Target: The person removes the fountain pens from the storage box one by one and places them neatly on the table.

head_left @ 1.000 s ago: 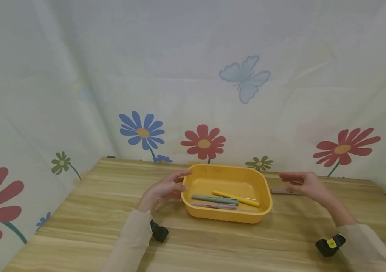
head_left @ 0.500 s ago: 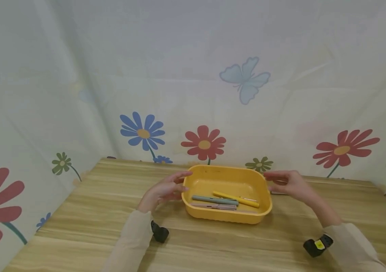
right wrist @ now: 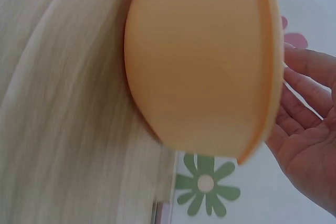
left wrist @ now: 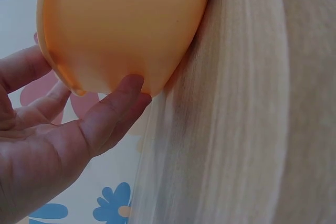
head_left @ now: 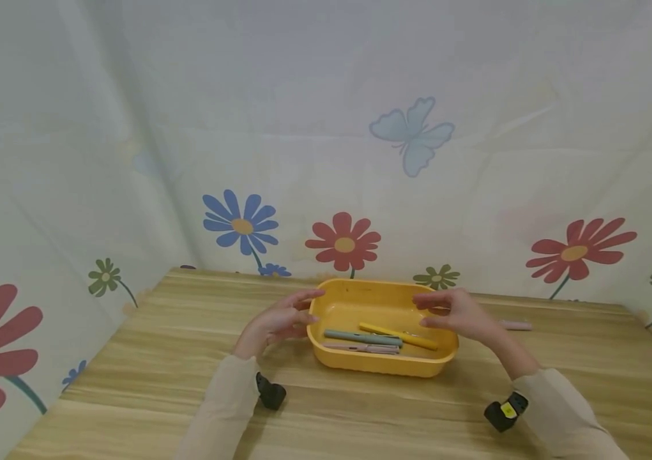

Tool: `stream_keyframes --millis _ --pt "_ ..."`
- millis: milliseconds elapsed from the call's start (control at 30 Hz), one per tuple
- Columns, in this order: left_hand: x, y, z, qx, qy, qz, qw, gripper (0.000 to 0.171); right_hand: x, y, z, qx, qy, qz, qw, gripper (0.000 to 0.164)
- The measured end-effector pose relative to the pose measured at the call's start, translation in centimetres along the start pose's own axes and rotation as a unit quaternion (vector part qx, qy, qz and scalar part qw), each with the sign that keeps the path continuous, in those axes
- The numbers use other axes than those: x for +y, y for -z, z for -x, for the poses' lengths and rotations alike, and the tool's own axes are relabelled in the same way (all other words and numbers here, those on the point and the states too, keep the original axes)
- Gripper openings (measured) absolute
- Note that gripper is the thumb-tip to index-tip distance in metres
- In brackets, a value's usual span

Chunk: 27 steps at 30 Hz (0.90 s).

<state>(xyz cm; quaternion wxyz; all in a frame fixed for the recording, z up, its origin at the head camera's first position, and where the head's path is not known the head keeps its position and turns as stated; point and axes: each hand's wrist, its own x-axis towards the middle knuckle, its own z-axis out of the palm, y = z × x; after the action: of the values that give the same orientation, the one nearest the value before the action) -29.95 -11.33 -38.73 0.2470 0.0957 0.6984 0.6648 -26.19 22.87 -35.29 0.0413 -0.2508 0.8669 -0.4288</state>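
Observation:
A yellow plastic basin (head_left: 374, 367) stands on the wooden table. Inside lie a teal pen (head_left: 357, 336), a yellow pen (head_left: 386, 331) and a pale pinkish pen (head_left: 360, 348). My left hand (head_left: 276, 321) holds the basin's left end. In the left wrist view, some fingers (left wrist: 118, 100) press its outer wall (left wrist: 131, 19) while others reach over the rim. My right hand (head_left: 458, 313) is over the basin's right end, fingers and thumb apart, nothing visible between them. A pale pink pen (head_left: 516, 325) lies on the table beyond the right wrist.
The wooden table (head_left: 147, 383) ends at the back against a white curtain (head_left: 280, 115) printed with flowers and a butterfly. A black wrist camera (head_left: 271, 393) is strapped under the left sleeve, and another black camera (head_left: 504, 414) under the right.
My right hand has moved left, from above the pen on the table to over the basin's right end, exposing that pen's right part. My left hand and the basin stay put.

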Motion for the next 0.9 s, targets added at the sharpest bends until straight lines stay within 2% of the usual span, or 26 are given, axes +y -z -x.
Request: stream_keyframes --millis 167,567,900 --pt "-0.1 0.0 0.0 0.000 -0.002 -0.004 1.0000 0.059 0.0 -1.2 -0.8 -0.018 0.005 -0.008 1.000 0.046" --pt "0.0 0.0 0.2 -0.001 -0.003 -0.001 1.0000 0.059 0.5 -2.8 -1.9 -0.049 0.029 0.023 0.998 0.043" --pt "0.2 0.0 0.3 -0.004 -0.004 -0.001 1.0000 0.059 1.2 -3.7 -2.7 -0.067 0.028 0.092 0.993 0.036"
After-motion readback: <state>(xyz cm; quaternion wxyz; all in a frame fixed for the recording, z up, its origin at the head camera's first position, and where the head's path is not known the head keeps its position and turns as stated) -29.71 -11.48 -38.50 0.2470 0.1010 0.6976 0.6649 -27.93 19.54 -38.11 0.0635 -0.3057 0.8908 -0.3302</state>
